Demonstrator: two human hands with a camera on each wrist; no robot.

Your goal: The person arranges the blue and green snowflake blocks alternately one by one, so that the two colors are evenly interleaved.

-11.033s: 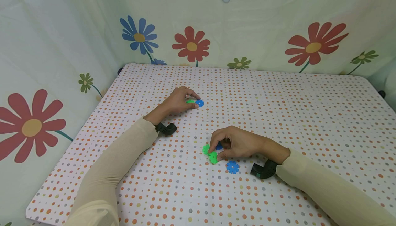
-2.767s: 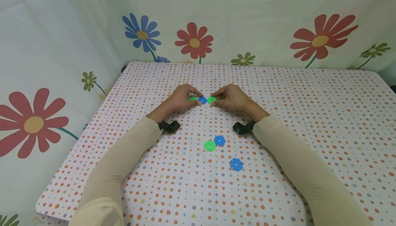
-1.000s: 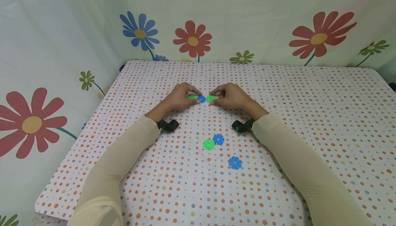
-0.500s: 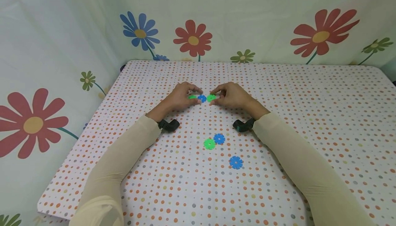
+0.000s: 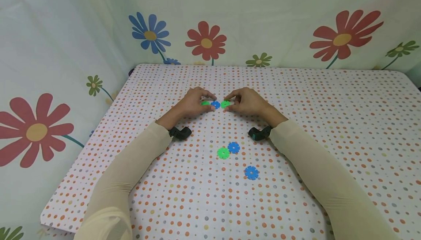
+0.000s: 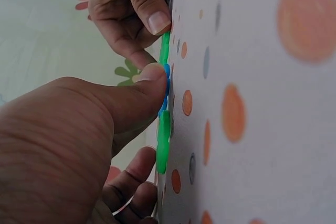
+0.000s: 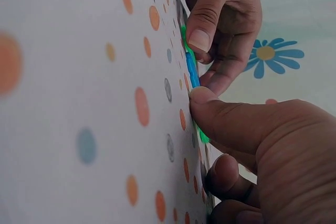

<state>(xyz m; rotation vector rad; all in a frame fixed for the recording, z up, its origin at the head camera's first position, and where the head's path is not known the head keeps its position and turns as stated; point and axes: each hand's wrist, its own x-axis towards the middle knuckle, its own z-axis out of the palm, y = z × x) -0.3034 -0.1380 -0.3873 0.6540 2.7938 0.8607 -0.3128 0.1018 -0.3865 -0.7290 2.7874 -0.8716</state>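
Observation:
My left hand [image 5: 194,103] pinches a blue slotted toy disc [image 5: 215,105] by its edges, between thumb and index finger. A green slotted disc [image 5: 205,103] lies just left of it, under the arch of that hand. From the other side my right hand [image 5: 249,103] pinches a second green disc [image 5: 225,104] close against the blue one. In the left wrist view the green disc [image 6: 164,141] and the blue disc [image 6: 167,80] lie low along the tabletop, seen edge-on. The right wrist view shows the blue disc [image 7: 192,69] near my right thumb. Whether the discs interlock I cannot tell.
Nearer me lie a loose green disc [image 5: 223,153] and a blue disc [image 5: 234,147], edges touching or nearly so. Another blue disc [image 5: 251,172] lies apart, closer to me. The dotted table [image 5: 312,123] ends at a flowered curtain [image 5: 279,24].
Since the oldest frame my right hand has carried a green disc from the near group to beside the left hand's blue disc. Over the last second both hands have stayed nearly still.

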